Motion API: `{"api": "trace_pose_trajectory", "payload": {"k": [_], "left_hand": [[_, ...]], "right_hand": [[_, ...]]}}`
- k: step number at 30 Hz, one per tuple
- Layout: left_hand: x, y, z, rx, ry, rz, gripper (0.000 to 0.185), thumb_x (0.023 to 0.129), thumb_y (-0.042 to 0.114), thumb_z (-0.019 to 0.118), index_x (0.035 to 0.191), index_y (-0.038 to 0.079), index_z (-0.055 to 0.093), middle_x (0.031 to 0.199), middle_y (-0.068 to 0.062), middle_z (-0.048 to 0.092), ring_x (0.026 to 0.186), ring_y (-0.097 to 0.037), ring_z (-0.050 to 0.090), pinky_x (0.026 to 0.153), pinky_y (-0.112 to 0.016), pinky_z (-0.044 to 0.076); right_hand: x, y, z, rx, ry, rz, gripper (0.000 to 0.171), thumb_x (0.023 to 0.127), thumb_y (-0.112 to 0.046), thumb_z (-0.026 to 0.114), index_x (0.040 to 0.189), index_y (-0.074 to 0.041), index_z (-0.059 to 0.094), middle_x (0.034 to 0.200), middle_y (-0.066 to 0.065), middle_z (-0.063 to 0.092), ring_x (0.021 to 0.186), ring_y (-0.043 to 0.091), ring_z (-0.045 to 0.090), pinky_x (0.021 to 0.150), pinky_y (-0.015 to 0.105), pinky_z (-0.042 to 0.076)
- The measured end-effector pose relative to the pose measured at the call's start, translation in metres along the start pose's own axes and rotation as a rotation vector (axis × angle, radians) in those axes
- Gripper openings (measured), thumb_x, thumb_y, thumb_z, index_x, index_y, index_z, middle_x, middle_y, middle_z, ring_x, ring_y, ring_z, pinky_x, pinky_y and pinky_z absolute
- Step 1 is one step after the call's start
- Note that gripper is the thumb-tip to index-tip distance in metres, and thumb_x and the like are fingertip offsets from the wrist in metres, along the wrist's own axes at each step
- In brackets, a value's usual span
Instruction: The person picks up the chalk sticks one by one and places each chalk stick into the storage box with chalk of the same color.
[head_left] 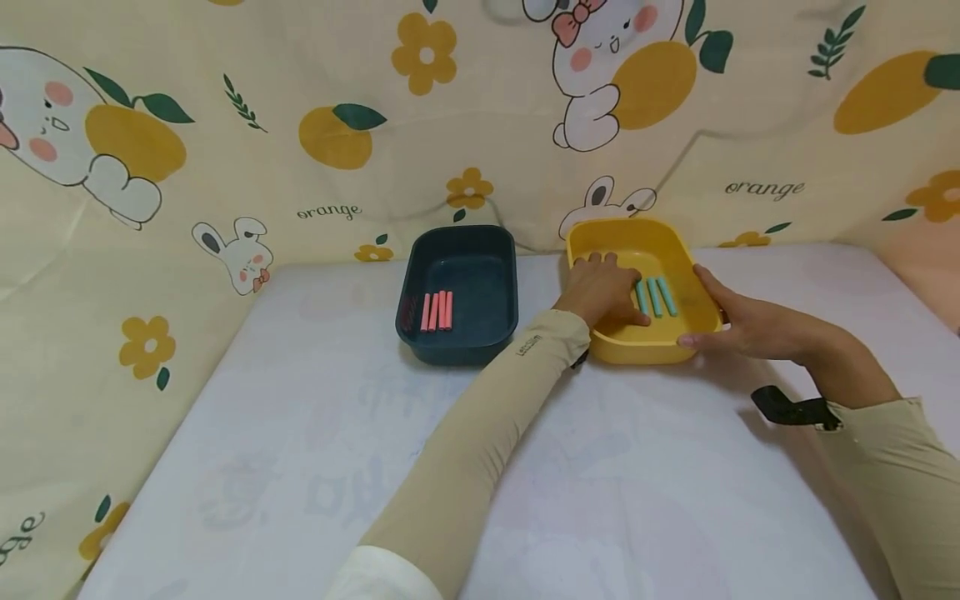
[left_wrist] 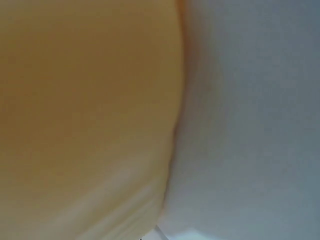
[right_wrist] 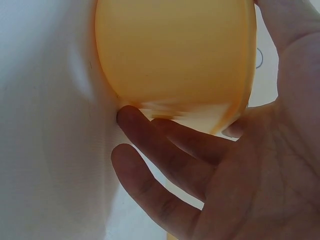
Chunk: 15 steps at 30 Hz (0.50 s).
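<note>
Beige sleeves are coming in from the near edge of the white worktop [head_left: 300, 467], and both arms are reaching for the yellow tray [head_left: 637, 348], so the work in hand is something with the blue sticks [head_left: 655, 297] inside it.

Right hand [head_left: 738, 321] is bracing the tray from its right side. Thumb is lying along the near rim, and in the right wrist view the fingers [right_wrist: 165, 145] are sitting relaxed and nearly straight against the outer wall [right_wrist: 170, 55], touching it where it meets the worktop. More of a steadying touch than a grip, I'd say.

Left hand [head_left: 600, 287] is down inside the tray, palm down, fingers loosely spread, with the fingertips right beside the leftmost of the three sticks. Can't tell if it's actually pinching one; nothing looks lifted. The left wrist view is only showing a blur of yellow wall against white cloth.

My take on doing this bit well: keep the right hand pressing lightly so the tray isn't sliding, and go for the nearest stick alone, since they're lying side by side and would probably roll if nudged.

Further left, well apart from the yellow one, the dark blue tray [head_left: 457, 350] is holding a few pink sticks [head_left: 437, 311], also side by side. Behind everything, the bunny-and-orange printed cloth [head_left: 300, 125] is hanging as a backdrop.
</note>
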<state>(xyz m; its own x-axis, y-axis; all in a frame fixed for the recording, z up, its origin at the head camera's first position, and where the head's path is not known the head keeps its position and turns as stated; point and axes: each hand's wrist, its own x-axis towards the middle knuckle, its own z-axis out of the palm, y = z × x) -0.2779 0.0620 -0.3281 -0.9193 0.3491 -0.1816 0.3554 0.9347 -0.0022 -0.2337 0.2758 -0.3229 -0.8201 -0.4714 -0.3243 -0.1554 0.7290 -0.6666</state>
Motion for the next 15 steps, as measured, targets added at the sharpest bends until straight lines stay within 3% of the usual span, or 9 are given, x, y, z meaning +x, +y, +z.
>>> {"api": "trace_pose_trajectory", "payload": {"k": [15], "left_hand": [[0.0014, -0.0015, 0.0026, 0.023, 0.017, -0.005, 0.079, 0.078, 0.076, 0.062, 0.147, 0.043, 0.043, 0.146, 0.005, 0.045, 0.128, -0.017, 0.040, 0.104, -0.030, 0.039]], "right_hand": [[0.0013, -0.0020, 0.0019, 0.006, 0.011, -0.020, 0.112, 0.093, -0.033, 0.069, 0.156, -0.026, -0.024, 0.164, 0.028, -0.008, 0.143, 0.057, 0.007, 0.109, 0.080, 0.009]]}}
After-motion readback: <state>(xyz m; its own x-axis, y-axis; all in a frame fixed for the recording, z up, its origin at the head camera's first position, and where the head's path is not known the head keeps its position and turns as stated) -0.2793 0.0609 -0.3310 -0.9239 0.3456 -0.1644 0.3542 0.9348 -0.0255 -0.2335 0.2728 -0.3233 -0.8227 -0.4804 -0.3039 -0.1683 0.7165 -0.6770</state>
